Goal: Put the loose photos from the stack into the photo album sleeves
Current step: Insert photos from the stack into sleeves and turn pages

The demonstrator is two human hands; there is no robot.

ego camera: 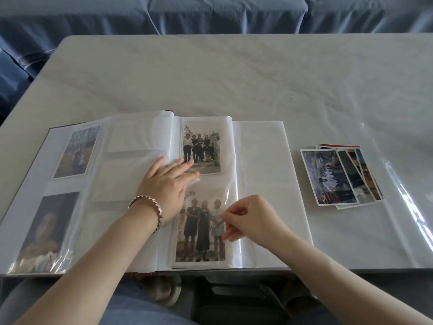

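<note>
Nearest, a lap in blue cloth [145,308] under the desk's near edge. Both forearms reach over that edge onto the open photo album [138,137], which lies at the near edge, left of centre. Right grip [248,219]: fingers curled, thumb and fingertips pinching the right edge of the three-person photo [201,228]. That photo sits in the lower clear sleeve [230,200] of the right-hand page, sleeve film puckered at its top; whether the film is pinched along with the print, can't tell. Left grip [168,181]: released, fingers straight and flat, pressing on the page just left of the album's fold, fingertips over the lower left corner of the five-person photo [201,146] in the upper sleeve. Metal bracelet [150,207] on the left wrist. Left-hand page holds two sleeved prints, a portrait photo [46,231] near and an outdoor photo [77,152] behind it. A blank white page [262,174] lies flat to the right. Stack of loose photos [328,177] is fanned out, well apart from the album toward the desk's right edge, untouched. Desk [234,78] is pale under a clear plastic cover [403,191]. Beyond the far edge, a blue fabric cover [210,15].
</note>
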